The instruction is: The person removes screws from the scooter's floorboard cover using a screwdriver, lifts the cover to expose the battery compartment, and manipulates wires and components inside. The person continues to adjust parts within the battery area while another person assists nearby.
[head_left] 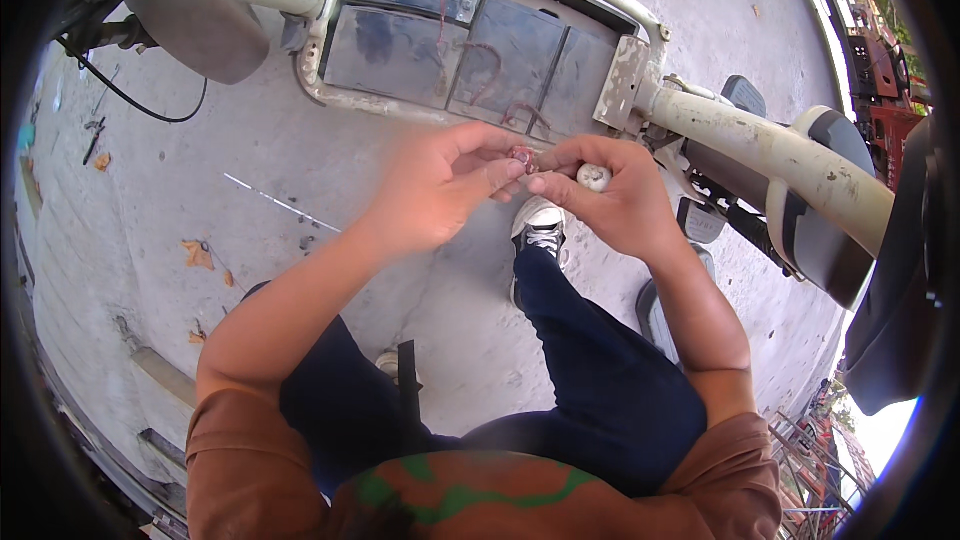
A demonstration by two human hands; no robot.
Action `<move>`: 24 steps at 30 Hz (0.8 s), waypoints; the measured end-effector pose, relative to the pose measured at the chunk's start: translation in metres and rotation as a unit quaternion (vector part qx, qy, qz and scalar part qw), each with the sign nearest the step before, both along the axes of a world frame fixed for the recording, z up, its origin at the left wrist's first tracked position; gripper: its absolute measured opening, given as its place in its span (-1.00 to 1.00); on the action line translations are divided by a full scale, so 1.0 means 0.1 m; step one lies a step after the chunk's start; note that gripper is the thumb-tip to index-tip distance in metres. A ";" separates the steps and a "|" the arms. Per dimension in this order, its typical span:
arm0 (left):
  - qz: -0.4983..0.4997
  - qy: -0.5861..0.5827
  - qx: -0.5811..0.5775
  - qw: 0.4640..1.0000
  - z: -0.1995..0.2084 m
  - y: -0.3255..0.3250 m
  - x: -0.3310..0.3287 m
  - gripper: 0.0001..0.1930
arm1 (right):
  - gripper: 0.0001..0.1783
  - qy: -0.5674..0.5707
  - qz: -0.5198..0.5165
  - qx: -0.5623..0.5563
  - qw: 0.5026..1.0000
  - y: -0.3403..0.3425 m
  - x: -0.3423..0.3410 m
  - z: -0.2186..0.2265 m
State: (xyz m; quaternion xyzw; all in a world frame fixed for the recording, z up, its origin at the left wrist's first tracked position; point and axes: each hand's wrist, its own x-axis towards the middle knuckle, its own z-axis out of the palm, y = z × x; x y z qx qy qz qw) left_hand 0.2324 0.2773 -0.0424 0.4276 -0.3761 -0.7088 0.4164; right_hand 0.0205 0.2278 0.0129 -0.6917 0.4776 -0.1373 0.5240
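Note:
In front of my chest, my left hand [440,185] pinches a small reddish piece [522,157], perhaps a wire end, between thumb and forefinger. My right hand [625,195] is closed too, its thumb and fingertips close beside that piece. A white rounded thing [594,177] shows out of my right fist; the rest of it is hidden by the fingers. Just beyond my hands lie several dark block-shaped batteries [505,50] in a pale, worn metal frame [390,112]. Red wires [443,0] run over their tops.
Thick cream-coloured tubes [780,145] join the frame on both sides. A dark seat-like pad [205,35] and a black cable [165,118] are at the left. On the concrete floor lie a thin white strip [280,202], dry leaves [198,254] and a dark tool [94,140].

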 end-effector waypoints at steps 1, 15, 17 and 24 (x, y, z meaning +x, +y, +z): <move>-0.009 -0.004 -0.003 1.000 0.00 0.05 -0.03 -0.63 | -0.79 0.007 0.003 0.000 1.000 0.03 -0.01 -0.01; -0.082 -0.284 -0.343 0.892 -0.13 0.16 -0.09 -0.77 | -0.83 0.050 0.045 -0.108 0.992 0.43 -0.20 -0.05; -0.088 -0.210 -0.206 0.952 -0.13 0.21 -0.13 -0.81 | -0.84 0.041 0.025 -0.100 0.994 0.45 -0.22 -0.07; -0.146 -0.208 -0.220 0.942 -0.09 0.24 -0.13 -0.84 | -0.84 0.024 0.018 -0.075 0.997 0.54 -0.30 -0.11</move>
